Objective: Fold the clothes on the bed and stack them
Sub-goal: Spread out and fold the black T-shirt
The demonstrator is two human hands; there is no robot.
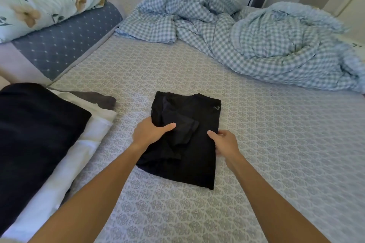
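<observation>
A partly folded black cotton garment (189,134) lies mid-bed on the patterned grey sheet (256,144). The left hand (150,133) pinches its left edge; the right hand (225,142) grips its right edge. Left of the garment waits a stack of folded clothes (49,134) (black on top). Best to lift both sides evenly, keeping folds flat.

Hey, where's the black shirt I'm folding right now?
In the head view, the black shirt lies centre frame on the patterned bed sheet, held by the left hand and right hand, right of the folded stack.
</observation>
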